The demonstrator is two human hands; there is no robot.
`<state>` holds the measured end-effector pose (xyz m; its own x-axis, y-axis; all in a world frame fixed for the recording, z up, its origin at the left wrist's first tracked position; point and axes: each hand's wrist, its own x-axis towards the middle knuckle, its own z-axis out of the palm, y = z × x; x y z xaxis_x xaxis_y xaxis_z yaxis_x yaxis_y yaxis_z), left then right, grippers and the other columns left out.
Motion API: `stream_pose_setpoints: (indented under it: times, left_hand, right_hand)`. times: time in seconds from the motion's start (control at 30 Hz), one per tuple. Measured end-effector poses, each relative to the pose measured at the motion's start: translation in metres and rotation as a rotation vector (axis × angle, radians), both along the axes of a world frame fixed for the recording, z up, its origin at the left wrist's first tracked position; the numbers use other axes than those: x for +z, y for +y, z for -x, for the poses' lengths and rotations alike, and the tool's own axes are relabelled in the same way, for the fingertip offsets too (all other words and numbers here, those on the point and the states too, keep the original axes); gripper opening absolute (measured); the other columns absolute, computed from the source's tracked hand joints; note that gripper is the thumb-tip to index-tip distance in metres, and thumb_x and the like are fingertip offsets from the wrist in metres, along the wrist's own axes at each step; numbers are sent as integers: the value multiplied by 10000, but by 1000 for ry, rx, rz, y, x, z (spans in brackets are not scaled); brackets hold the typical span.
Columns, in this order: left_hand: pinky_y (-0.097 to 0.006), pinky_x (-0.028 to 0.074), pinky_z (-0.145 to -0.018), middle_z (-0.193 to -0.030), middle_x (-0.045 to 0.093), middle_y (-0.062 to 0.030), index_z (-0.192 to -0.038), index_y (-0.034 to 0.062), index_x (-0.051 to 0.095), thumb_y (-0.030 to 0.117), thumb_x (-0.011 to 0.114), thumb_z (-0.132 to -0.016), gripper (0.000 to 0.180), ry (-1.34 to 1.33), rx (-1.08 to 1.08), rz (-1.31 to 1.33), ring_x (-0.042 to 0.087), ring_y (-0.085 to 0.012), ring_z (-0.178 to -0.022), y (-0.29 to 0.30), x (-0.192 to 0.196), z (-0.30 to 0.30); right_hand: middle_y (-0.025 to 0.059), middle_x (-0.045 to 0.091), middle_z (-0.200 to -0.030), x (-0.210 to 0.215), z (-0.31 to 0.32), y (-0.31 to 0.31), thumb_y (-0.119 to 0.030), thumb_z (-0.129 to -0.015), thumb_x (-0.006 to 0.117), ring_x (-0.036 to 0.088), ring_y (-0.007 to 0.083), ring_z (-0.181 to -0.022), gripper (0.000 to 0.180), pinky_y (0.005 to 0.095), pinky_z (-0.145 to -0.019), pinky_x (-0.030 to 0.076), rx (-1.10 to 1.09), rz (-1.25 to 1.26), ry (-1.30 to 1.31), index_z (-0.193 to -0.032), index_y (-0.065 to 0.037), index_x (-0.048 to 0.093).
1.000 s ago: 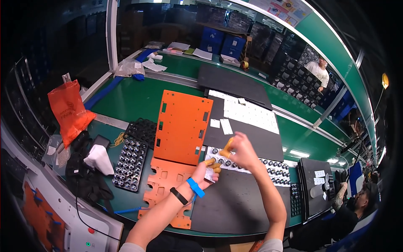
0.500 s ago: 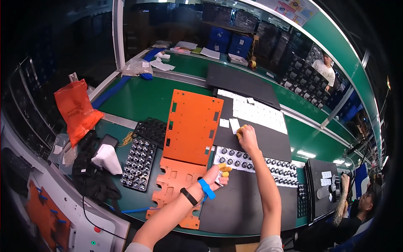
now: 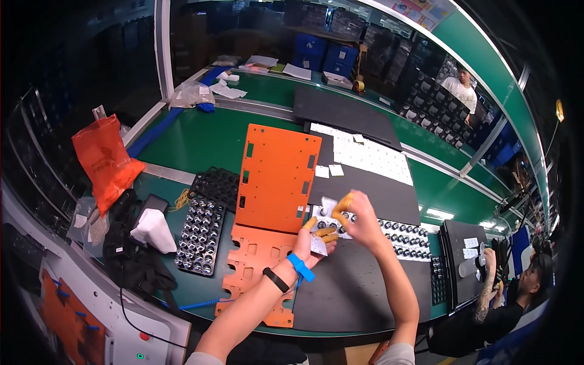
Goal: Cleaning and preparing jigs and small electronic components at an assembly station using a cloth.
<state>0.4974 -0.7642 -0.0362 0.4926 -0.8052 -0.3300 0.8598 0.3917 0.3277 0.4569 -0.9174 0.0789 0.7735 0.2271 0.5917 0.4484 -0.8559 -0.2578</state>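
The right hand (image 3: 360, 222) pinches a white slip (image 3: 329, 205) near rows of black pieces (image 3: 403, 239) while the left hand (image 3: 315, 243) bears a white sheet (image 3: 318, 246), how firmly I cannot tell — handling the slip seems the step in hand, and the next move calls for a light touch.
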Motion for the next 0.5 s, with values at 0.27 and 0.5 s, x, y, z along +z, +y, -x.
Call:
stream_pose_setpoints:
  times: [0.27,0.5]
  left_hand:
    - [-281,351,-505,-738,499,-16,-990,90,594,307,477,-1029,250,19,-45,-134,418,-119,-529,-1,3,3]
    - [-242,308,-450,-724,526,-19,-1067,-5,636,287,492,-1039,327,-48,-187,-39,386,-98,-484,-9,5,6]
  right_hand:
    - [155,685,-877,1,-25,4,-122,-799,767,655,338,-936,129,462,-971,487,-176,63,283,-870,-18,741]
    - [150,695,-902,-71,-150,-69,-90,-784,736,649,331,-938,117,446,-914,478,-434,11,59,-890,-51,767]
